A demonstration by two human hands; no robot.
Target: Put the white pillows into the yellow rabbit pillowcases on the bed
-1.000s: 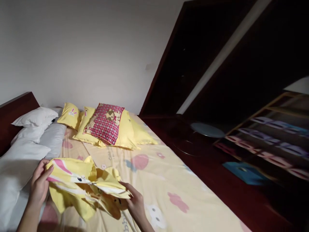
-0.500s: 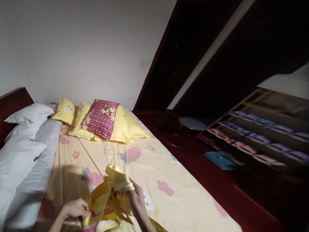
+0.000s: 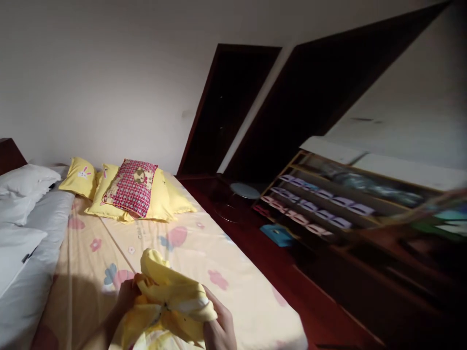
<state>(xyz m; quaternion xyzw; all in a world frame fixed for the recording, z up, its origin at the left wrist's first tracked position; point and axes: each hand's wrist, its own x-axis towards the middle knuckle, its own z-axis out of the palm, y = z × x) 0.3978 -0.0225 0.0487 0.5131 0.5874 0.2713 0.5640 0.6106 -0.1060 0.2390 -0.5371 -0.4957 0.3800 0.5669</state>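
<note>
- Bed (image 3: 237,272) runs toward 12 o'clock; pillows (image 3: 133,194) at 11.
- At 6 o'clock, cloth (image 3: 171,296) sits bunched above it.
- Each grip, left hand (image 3: 127,294) and right hand (image 3: 221,328), clamps cloth from opposite sides, bundling it.

Yellow printed cloth (image 3: 171,296) — bunched, held above bed.

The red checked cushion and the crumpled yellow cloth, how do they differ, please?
The red checked cushion is smooth and plump; the crumpled yellow cloth is bunched. The cushion leans on a yellow pillow; the cloth is gripped by the left hand and right hand. Both are soft fabric.
</note>
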